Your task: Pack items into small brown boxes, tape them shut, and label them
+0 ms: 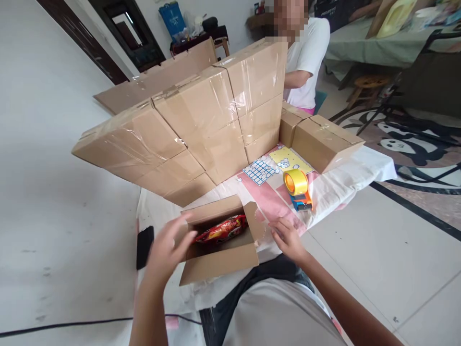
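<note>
An open cardboard box point(219, 266) sits on the table in front of me, its flaps spread outward. Inside it lies a shiny red packet point(225, 229) with yellow patches. My left hand point(167, 247) is at the box's left end, slightly blurred, thumb and fingers apart and nothing held. My right hand point(288, 238) hovers just beyond the right flap, fingers loosely bent, with nothing visible in them. A tape dispenser point(298, 190) with a yellow roll and a blue and orange body stands on the cloth past my right hand.
Taped cardboard boxes point(205, 125) form a tall wall behind the open box. More closed boxes point(320, 137) stand at the back right on the patterned tablecloth point(264, 197). A person point(306, 62) in a white top is behind them. A white wall point(54, 168) borders the left.
</note>
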The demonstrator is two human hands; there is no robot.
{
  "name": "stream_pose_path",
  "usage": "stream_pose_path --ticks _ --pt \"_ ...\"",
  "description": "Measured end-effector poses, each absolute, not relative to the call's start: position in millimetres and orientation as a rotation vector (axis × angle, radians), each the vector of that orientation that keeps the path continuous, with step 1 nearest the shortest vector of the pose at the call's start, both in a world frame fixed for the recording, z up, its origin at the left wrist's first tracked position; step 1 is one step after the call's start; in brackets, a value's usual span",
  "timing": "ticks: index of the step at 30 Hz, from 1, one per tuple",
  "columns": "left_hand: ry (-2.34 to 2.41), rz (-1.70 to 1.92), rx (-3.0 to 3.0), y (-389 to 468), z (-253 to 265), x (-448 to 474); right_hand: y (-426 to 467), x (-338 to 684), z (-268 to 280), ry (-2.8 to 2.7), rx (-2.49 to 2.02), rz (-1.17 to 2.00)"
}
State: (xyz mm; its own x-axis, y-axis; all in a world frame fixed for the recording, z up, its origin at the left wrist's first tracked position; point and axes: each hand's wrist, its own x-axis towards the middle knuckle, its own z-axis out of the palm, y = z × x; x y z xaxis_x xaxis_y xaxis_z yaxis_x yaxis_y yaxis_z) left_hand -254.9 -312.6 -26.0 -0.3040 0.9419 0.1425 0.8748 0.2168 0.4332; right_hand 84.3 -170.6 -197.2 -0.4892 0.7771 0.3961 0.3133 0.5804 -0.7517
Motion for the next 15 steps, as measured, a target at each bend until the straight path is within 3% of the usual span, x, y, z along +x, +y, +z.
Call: stream_pose_path --ticks 2,3,9,15 --pt "2.781 1.212 1.234 -348.5 -42.4 -272.7 -173.9 87.0 -182.1 -1.988 -0.811 0.953" --pt "2.817 1.260 1.135 -364.1 -55.7 -278.4 -175.5 85.7 -173.9 -1.972 -0.770 1.013" --pt "2.155 0.948 1.612 -385.3 -131.7 -264.1 -168.8 46.2 -130.5 -2.078 -0.351 1.174" --pt "2.133 1.216 1.715 -362.5 -136.9 -245.6 -143.8 27.7 -109.8 -2.194 -0.291 1.142"
